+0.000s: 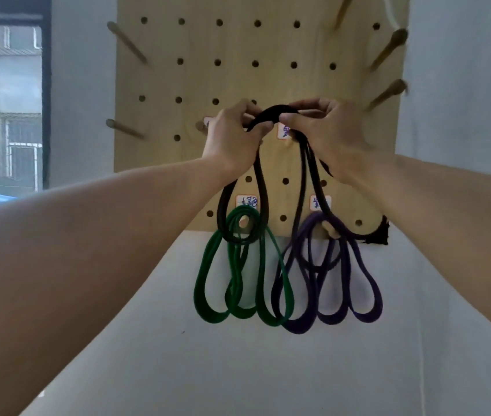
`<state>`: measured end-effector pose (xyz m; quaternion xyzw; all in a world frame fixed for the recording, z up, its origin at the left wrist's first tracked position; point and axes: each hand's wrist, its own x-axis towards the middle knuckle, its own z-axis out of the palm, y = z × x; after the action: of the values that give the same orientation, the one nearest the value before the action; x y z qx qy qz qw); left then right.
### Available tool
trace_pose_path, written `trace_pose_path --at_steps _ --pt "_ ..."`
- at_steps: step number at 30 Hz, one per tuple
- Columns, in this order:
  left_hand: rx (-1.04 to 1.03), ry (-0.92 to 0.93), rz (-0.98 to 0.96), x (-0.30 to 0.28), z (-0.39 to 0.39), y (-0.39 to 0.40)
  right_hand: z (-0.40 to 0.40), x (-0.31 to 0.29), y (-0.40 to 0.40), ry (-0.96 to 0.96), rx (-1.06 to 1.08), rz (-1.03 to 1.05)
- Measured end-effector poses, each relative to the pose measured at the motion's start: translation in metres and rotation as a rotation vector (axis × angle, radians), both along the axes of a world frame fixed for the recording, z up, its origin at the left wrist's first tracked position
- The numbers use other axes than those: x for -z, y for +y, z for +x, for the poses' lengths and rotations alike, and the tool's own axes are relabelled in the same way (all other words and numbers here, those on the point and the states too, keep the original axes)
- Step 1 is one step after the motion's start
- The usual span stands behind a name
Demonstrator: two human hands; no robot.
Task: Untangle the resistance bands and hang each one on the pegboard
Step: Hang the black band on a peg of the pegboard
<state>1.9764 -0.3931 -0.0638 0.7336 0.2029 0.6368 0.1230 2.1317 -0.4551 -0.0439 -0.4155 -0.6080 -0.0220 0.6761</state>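
Against a pale wall, a wooden pegboard (256, 85) hangs with rows of round holes and several wooden pegs sticking out toward the viewer. Two bare arms reach up to it from below. Both hands hold a black band (278, 111) at the middle of the board: the left hand (232, 136) curls its fingers and thumb round the band's top on one side, and the right hand (325, 133) pinches it on the other, thumb pressed to the front. From the hands, black loops hang down in front of the board. Lower down, a green band (238, 283) hangs in several loops from a peg (242, 222), and beside it a purple band (337, 283) hangs in loops from another peg (329, 230). Small white labels (246, 202) with handwriting sit above these pegs.
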Motion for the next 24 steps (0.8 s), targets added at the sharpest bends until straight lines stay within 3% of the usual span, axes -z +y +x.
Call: trace_pose_path --at_steps 7,19,24 --pt "-0.102 0.036 -0.039 -0.011 0.051 0.027 0.046 -0.012 0.036 0.021 0.072 -0.073" --pt "-0.243 0.075 -0.186 -0.018 0.079 0.058 0.046 -0.003 0.078 0.322 -0.016 -0.146" --pt "-0.281 0.155 -0.249 -0.015 0.079 0.064 0.042 -0.003 0.071 0.256 0.050 -0.207"
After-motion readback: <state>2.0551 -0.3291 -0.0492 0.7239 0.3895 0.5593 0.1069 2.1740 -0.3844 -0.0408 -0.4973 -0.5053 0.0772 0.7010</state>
